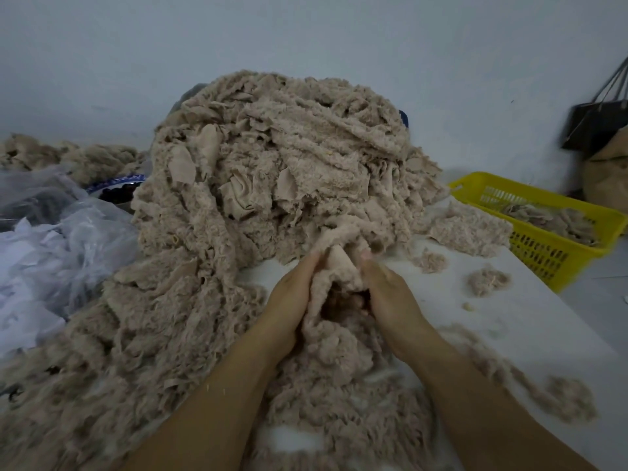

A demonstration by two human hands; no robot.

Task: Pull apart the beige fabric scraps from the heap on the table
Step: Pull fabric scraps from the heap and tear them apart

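Note:
A tall heap of beige fleecy fabric scraps (272,158) covers the middle of the white table (530,321) and spreads down to the near left edge. One beige scrap (339,263) is held up at the foot of the heap. My left hand (292,294) grips its left side and my right hand (390,297) grips its right side, thumbs pointing up at its top fold. The fingers of both hands are hidden under the fabric.
A yellow plastic basket (547,249) with several scraps stands at the table's right edge. Clear plastic bags (51,239) lie at the left. Small loose tufts (487,280) dot the table on the right. A dark bag (591,127) hangs on the wall.

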